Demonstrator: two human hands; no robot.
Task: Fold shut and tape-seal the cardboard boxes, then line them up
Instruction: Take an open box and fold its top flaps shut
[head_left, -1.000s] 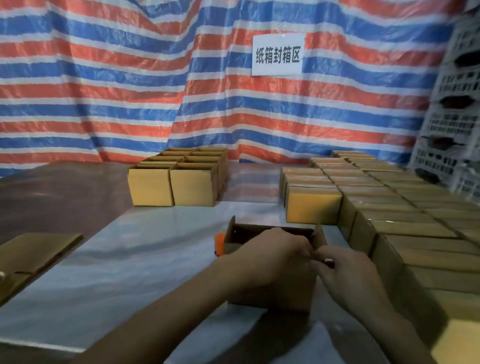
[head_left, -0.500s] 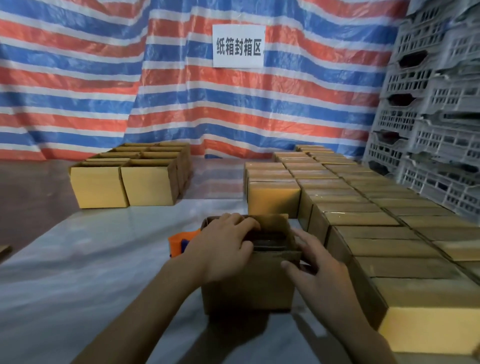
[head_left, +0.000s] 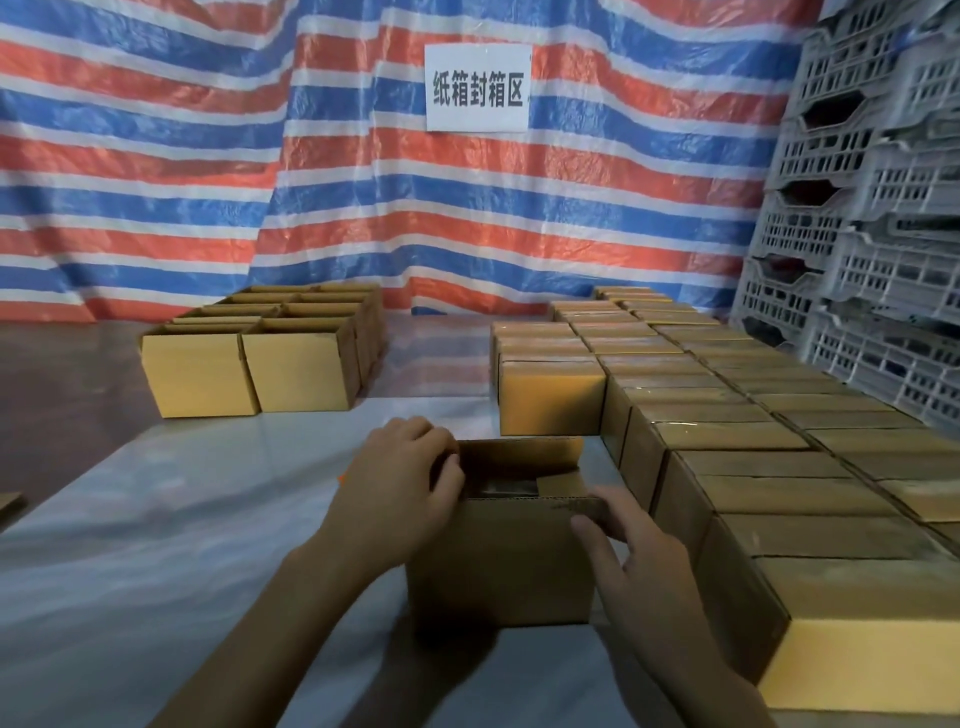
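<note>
A small cardboard box (head_left: 498, 566) stands on the table in front of me, its top still partly open with the far flap upright. My left hand (head_left: 400, 493) lies over the box's left top edge, fingers curled onto the left flap. My right hand (head_left: 623, 551) holds the near right corner, fingers on the right flap and thumb on the front wall. An orange tape dispenser is almost wholly hidden behind my left wrist.
Rows of sealed boxes (head_left: 727, 447) fill the table to the right, close beside the box. A group of open boxes (head_left: 270, 358) stands at the back left. Grey plastic crates (head_left: 872, 249) are stacked at the right. A striped tarp hangs behind.
The view has swung right and closer. My left hand has shifted to the box's left edge, my right hand to the right corner. The tape dispenser is now hidden by my left wrist.
</note>
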